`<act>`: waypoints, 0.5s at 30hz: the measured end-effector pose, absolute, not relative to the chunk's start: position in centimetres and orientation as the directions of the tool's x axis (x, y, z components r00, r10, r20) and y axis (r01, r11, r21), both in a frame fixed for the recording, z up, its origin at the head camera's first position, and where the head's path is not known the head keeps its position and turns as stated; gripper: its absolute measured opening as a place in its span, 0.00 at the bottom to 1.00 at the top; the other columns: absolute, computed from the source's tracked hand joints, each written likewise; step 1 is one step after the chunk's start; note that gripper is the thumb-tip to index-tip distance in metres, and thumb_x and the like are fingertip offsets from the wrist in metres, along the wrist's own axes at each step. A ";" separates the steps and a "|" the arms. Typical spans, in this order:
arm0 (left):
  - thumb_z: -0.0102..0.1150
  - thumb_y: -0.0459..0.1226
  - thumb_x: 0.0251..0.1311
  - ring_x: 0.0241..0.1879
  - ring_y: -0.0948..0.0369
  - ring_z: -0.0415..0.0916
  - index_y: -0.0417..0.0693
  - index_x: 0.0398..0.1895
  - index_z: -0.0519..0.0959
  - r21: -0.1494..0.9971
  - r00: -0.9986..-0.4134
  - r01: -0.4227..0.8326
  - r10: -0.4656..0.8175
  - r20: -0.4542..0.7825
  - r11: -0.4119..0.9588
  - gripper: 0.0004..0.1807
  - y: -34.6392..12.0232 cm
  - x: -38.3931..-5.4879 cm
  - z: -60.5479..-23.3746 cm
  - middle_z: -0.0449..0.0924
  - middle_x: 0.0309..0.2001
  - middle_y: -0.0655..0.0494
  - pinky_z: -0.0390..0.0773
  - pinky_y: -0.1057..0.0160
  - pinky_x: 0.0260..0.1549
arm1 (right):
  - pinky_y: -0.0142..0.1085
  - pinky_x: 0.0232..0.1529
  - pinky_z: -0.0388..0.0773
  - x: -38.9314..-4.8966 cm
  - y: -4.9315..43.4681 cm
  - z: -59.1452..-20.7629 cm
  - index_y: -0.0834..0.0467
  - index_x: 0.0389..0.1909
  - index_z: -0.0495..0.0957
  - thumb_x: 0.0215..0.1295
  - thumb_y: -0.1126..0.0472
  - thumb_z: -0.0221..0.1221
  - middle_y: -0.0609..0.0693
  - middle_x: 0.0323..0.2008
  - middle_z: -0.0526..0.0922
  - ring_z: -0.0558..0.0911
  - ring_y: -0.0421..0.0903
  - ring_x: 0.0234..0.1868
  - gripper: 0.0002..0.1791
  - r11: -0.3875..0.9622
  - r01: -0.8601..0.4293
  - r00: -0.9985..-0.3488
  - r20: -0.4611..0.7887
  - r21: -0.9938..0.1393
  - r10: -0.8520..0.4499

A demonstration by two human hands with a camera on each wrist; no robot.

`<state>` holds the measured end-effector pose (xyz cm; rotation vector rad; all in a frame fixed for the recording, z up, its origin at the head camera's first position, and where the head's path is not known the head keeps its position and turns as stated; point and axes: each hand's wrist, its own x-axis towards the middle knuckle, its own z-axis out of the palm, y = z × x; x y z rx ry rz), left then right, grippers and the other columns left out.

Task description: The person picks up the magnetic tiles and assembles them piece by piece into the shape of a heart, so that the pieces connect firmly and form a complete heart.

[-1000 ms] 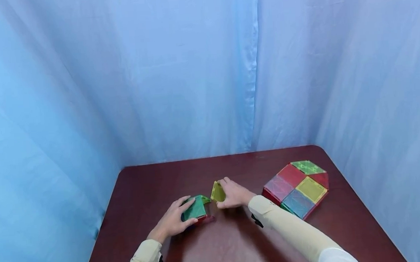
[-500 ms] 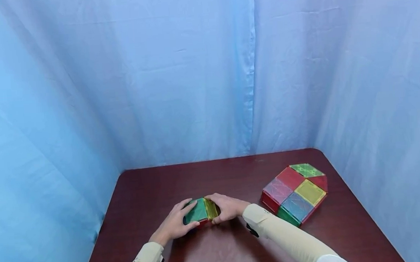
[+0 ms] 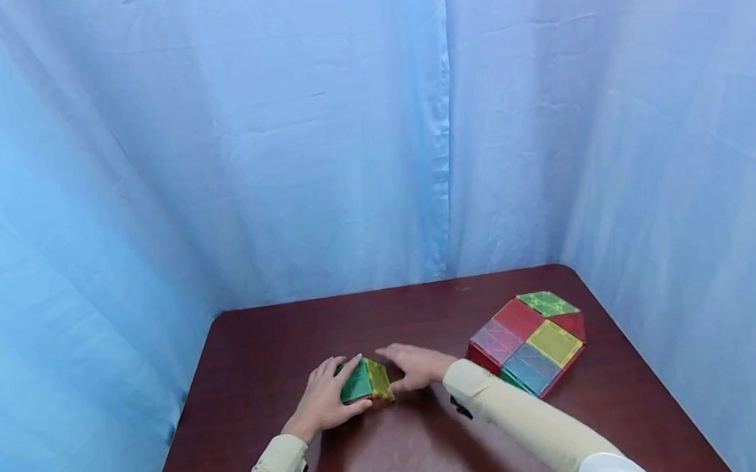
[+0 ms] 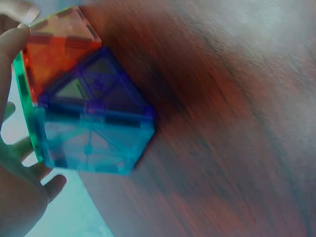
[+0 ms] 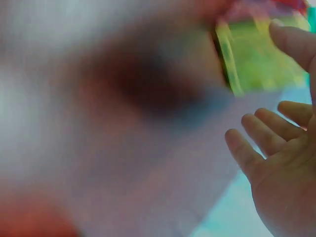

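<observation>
A small block of see-through magnetic tiles [image 3: 355,385] sits near the middle of the table, with a green tile on top. My left hand [image 3: 324,404] grips it from the left, thumb at the near side and fingers over the far edge. In the left wrist view, an orange tile [image 4: 54,61], a purple tile [image 4: 111,84] and a light blue tile [image 4: 89,143] form its sides. A yellow tile [image 3: 378,379] slopes down its right side. Just to the right of that tile is my right hand [image 3: 418,367], fingers spread and holding nothing, its thumb close to the tile.
On the right of the dark red wooden table [image 3: 280,343] lies a larger flat build of magnetic tiles [image 3: 519,319] in red, yellow, blue, green and pale purple, close to my right forearm. Light blue curtains [image 3: 334,159] hang behind the table and at both sides.
My right hand has brought the yellow tile leftward against the block's right side, then let go and drawn slightly back to the right. My left hand has kept hold of the block.
</observation>
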<state>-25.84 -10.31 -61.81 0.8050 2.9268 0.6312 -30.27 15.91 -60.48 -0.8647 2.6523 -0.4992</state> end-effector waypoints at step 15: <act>0.63 0.66 0.57 0.62 0.45 0.70 0.68 0.78 0.60 0.152 -0.794 0.605 0.607 0.037 0.782 0.47 -10.4 -27.2 -62.3 0.66 0.68 0.44 0.73 0.41 0.57 | 0.66 0.67 0.63 -34.3 38.3 -52.8 0.71 0.72 0.61 0.75 0.45 0.53 0.74 0.69 0.65 0.65 0.72 0.69 0.38 0.911 -0.094 -0.995 0.011 -0.402 -0.097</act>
